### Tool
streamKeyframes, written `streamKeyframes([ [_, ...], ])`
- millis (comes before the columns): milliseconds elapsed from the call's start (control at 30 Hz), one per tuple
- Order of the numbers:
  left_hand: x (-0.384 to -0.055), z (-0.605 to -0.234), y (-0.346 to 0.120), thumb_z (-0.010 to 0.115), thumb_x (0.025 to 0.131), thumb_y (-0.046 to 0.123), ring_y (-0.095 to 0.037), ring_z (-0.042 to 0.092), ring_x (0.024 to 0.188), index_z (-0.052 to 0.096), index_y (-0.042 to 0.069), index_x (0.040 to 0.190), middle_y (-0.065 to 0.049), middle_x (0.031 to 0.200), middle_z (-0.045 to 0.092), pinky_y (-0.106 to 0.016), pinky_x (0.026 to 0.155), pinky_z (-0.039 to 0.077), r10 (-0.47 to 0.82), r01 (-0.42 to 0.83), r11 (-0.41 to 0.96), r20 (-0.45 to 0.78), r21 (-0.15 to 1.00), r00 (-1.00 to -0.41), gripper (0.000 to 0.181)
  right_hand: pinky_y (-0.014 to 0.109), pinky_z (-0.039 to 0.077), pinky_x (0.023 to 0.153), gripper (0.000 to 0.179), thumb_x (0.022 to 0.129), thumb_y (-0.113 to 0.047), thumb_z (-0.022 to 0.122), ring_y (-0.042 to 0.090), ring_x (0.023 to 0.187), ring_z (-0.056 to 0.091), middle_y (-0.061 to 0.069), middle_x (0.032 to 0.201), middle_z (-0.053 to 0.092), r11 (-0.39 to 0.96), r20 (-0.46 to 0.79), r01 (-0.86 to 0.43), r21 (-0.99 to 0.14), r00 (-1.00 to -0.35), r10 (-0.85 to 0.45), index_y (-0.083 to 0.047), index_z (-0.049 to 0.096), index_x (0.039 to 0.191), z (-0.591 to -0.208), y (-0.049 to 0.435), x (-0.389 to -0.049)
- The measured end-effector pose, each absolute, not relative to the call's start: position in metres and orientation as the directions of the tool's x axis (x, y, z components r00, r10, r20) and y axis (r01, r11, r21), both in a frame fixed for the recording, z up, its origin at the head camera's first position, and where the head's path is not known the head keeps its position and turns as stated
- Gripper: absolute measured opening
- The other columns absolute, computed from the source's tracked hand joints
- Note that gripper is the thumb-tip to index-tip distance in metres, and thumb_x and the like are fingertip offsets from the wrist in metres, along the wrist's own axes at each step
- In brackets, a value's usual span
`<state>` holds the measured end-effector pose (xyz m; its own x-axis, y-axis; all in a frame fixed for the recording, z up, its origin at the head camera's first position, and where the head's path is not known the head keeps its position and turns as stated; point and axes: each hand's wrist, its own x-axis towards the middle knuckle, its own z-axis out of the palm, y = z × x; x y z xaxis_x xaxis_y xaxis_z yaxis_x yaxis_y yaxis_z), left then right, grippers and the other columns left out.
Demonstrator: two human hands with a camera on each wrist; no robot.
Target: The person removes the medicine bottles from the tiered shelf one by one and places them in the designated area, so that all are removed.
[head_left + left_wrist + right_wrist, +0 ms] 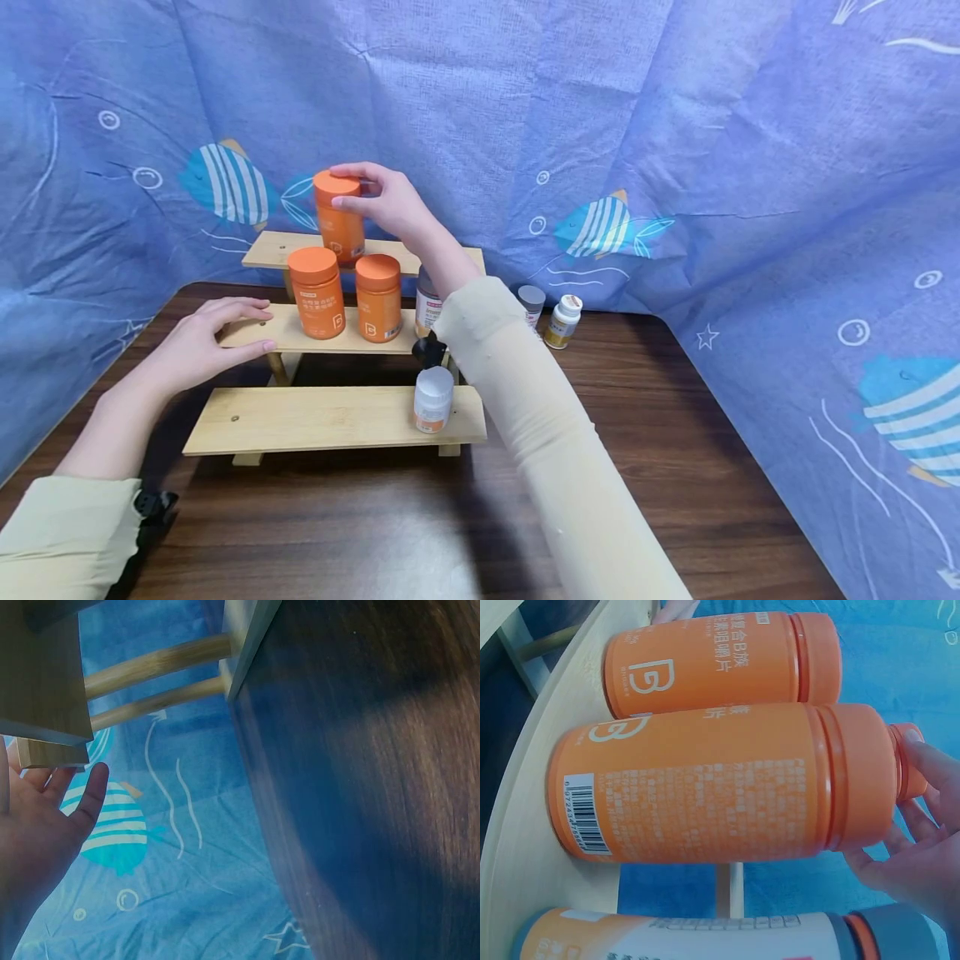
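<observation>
My right hand (390,200) grips the lid of an orange bottle (342,229) on the left part of the top shelf, with thumb in front and fingers around the far side. In the right wrist view, most of that bottle is hidden behind two nearer orange bottles. Those two, a left orange bottle (318,304) and a right orange bottle (379,304), stand upright on the middle shelf (262,325). At that shelf's left end is my left hand (197,342), its fingers extended and thumb apart, holding no bottle; whether it touches the wood is unclear.
The wooden three-step rack (322,417) stands on a dark table (337,525). A small white bottle (432,404) is on its lowest shelf, and a grey-lidded bottle (427,308) on the middle one. Behind my right sleeve are another grey-lidded bottle (531,302) and a white-capped bottle (563,322).
</observation>
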<state>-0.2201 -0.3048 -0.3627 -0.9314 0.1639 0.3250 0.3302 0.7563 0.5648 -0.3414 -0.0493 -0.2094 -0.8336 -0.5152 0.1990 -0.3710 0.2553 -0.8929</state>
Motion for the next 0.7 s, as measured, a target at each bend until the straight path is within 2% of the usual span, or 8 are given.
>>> streamKeyframes([
  [700,-0.220,-0.363,-0.305,0.077,0.078,0.036,-0.040,0.033,0.131,0.062,0.010,0.117,-0.013,0.136,0.049,-0.064,0.098,0.028,0.158,0.321,0.755,0.317,0.572,-0.935,0.049,0.020,0.047,0.089,0.045,0.083,-0.019,0.073,0.007,0.107,0.057,-0.003,0.118,0.063,0.173,0.300,-0.419,-0.891,-0.832,-0.466,-0.019,0.060,0.126,-0.193,-0.012,-0.333],
])
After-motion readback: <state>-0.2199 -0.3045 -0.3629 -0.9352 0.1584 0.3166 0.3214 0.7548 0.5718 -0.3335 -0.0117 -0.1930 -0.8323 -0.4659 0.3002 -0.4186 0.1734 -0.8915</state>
